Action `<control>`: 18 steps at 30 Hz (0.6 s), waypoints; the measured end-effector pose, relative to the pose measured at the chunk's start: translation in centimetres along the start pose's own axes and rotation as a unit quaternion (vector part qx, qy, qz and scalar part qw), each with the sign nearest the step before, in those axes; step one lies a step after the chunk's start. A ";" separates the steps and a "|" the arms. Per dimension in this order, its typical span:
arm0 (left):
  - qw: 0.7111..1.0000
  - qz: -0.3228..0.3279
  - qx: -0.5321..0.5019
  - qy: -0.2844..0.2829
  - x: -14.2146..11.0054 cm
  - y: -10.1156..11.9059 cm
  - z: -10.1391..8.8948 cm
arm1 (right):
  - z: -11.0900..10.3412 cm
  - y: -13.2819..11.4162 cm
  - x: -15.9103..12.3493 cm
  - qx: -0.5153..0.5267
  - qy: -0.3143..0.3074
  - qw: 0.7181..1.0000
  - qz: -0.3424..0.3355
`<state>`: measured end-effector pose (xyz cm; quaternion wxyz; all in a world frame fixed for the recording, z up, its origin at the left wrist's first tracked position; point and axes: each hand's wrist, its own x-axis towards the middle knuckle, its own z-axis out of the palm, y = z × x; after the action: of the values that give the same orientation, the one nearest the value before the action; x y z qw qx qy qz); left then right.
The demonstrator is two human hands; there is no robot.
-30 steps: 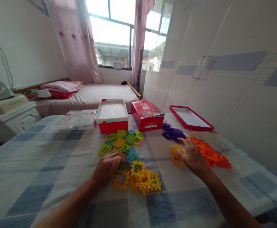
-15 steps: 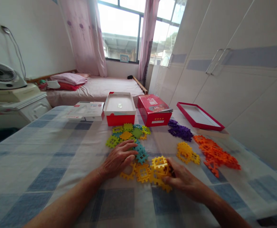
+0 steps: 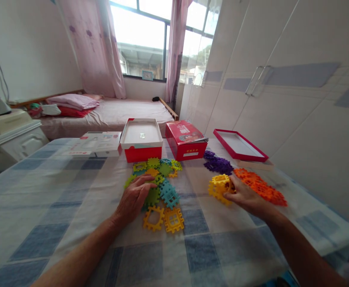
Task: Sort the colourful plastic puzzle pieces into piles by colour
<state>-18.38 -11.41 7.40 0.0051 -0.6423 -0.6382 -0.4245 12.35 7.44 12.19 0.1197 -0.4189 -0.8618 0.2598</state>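
Observation:
My right hand (image 3: 247,196) is closed round some yellow interlocking plastic tiles (image 3: 220,180), over the spot of the small yellow pile beside the orange tiles (image 3: 259,186). Resting on the mixed pile, my left hand (image 3: 135,196) has its fingers stretched out over green tiles (image 3: 152,197) and holds nothing I can see. Blue tiles (image 3: 170,194) lie just right of it. Nearer me are a frame-shaped yellow-orange tile (image 3: 153,218) and a window-patterned one (image 3: 173,220). Purple tiles (image 3: 219,164) form a heap behind my right hand.
An upturned-lid box (image 3: 142,153) in red and white stands behind the mixed pile, with a red box (image 3: 186,139) beside it. A flat white box (image 3: 101,143) lies left, a red-rimmed lid (image 3: 241,145) right. A checked cloth (image 3: 81,207) covers the table.
My right hand has carried yellow tiles rightward, from the near middle to the small yellow pile. My left hand has shifted slightly left over the green tiles. The view has turned a little right.

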 end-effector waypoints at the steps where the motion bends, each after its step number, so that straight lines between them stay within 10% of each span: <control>1: 1.000 -0.013 -0.008 0.006 0.0 -0.1 0.0 | -0.2 1.0 0.5 -0.023 -0.002 1.000 -0.001; 8: 0.986 -0.121 -0.083 0.084 0.2 0.0 0.2 | 0.3 0.2 -0.1 -0.175 0.158 0.971 -0.044; 14: 0.970 -0.184 -0.099 0.124 0.3 -0.9 0.3 | 6.0 -8.2 -3.8 -0.032 -0.081 0.982 -0.170; 18: 0.990 -0.108 -0.040 0.079 0.3 -0.5 0.0 | 9.2 -10.3 -3.5 -0.044 -0.056 0.982 -0.173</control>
<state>-18.85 -11.03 7.28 -0.0160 -0.5335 -0.6838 -0.4976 3.86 -3.78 10.14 0.0955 -0.2534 -0.9371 0.2201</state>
